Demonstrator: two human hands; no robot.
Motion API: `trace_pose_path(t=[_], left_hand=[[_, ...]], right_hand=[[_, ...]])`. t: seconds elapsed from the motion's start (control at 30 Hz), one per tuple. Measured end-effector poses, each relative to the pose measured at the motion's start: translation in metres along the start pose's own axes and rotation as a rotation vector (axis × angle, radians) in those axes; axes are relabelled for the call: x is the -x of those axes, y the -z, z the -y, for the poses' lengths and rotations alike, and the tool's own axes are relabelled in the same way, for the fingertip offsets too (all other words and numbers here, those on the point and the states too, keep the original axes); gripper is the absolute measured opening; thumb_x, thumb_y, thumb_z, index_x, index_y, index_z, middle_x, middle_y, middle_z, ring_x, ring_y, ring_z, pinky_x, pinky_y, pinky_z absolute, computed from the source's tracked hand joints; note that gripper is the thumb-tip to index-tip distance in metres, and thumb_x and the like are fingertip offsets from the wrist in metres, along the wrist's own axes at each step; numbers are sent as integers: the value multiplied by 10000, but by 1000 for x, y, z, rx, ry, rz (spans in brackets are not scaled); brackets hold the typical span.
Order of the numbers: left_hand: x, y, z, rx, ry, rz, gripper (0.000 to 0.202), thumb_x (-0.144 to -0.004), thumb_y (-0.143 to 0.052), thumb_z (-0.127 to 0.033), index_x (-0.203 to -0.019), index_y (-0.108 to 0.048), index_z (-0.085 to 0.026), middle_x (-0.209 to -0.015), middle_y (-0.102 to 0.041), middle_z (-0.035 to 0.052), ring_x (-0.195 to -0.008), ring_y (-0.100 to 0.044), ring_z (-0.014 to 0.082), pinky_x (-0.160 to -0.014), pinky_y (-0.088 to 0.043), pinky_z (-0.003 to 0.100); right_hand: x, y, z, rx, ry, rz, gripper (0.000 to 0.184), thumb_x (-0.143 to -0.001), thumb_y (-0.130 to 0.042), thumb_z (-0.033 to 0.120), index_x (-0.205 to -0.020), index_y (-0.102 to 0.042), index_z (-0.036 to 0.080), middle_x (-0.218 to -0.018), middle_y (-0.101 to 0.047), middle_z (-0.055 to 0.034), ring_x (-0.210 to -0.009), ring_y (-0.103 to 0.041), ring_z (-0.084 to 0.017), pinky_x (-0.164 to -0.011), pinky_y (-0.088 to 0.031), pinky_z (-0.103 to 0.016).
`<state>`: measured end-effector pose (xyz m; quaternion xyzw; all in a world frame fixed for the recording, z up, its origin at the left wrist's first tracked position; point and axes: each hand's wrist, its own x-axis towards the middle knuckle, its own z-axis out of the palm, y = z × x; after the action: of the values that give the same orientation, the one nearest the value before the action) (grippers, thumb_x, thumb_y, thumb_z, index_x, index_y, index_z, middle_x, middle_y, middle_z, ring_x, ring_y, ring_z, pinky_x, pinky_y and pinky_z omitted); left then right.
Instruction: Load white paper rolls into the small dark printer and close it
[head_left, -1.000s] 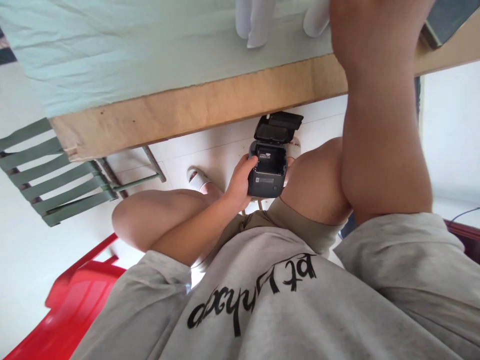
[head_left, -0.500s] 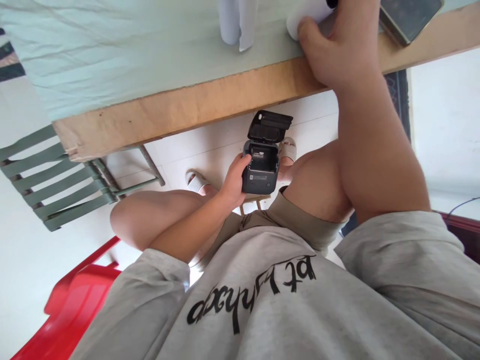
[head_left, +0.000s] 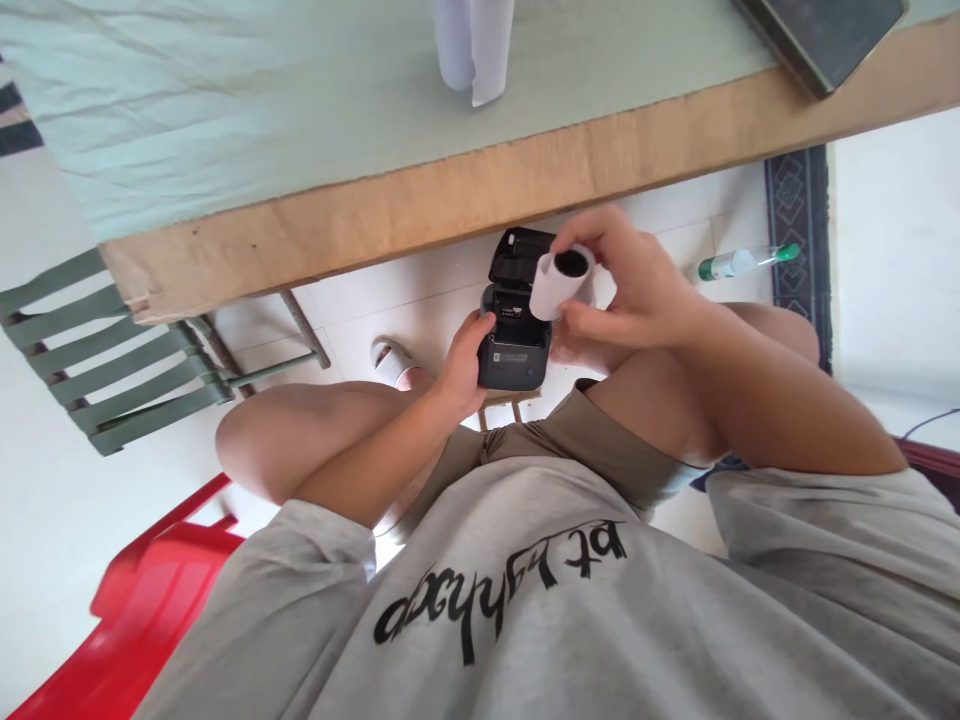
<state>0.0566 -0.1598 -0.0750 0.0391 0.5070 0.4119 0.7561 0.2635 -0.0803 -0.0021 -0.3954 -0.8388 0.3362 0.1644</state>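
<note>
My left hand (head_left: 463, 370) is wrapped round the left side of a small black label printer (head_left: 511, 368), held above my lap. The printer's lid (head_left: 514, 258) stands raised, and part of its inner bay shows. Between the thumb and fingers of my right hand (head_left: 626, 285) is a white paper roll (head_left: 551, 290) with a black core. The roll is right beside the printer's upper right, covering part of the lid and bay. Whether the two touch, I cannot tell.
On the cloth-covered table (head_left: 360, 210) stand white rolled paper (head_left: 474, 50) and a dark phone-like device (head_left: 825, 35). A green slatted folding chair (head_left: 120, 350) is at the left, a red plastic chair (head_left: 165, 590) below it. A bottle (head_left: 731, 264) lies on the floor to the right.
My right hand has lifted the paper roll off the table and brought it down and left to the printer. My left hand and the printer have hardly moved.
</note>
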Motion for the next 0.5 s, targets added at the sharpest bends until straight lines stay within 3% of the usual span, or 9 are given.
trace_pose_path(t=[0.1, 0.2, 0.33, 0.5], left_hand=[[-1, 1, -1, -6, -5, -15, 370, -786, -819, -513, -958, -683, -215, -799, -744, -8, -778, -744, 193, -720, -572, 311], [-2, -1, -1, -3, 6, -6, 363, -809, -806, -508, -972, -685, -207, -862, -765, 8, -755, -723, 171, -704, -557, 300], [-3, -7, 0, -8, -11, 25, 343, -821, -813, -484, -985, -682, -213, -868, -740, -2, -768, -703, 155, -710, -539, 282], [-4, -14, 2, -10, -15, 25, 330, -814, -825, -475, -942, -680, -208, -834, -707, -17, -750, -667, 136, -695, -523, 267]], right_hand=[[2, -11, -8, 55, 50, 38, 494, -921, -497, 331, -1392, -599, 224, -1269, -718, -73, -983, -644, -121, -880, -553, -296], [6, -22, -15, 123, 48, 82, 543, -931, -517, 341, -1457, -592, 228, -1268, -729, -62, -942, -647, -107, -797, -486, -247], [10, -32, -15, 279, -64, 149, 590, -893, -592, 354, -1465, -580, 211, -1271, -744, -84, -976, -666, -147, -775, -416, -240], [6, -35, -13, 371, -233, 112, 484, -831, -628, 300, -1302, -665, 194, -1160, -759, -80, -872, -594, -149, -760, -297, -259]])
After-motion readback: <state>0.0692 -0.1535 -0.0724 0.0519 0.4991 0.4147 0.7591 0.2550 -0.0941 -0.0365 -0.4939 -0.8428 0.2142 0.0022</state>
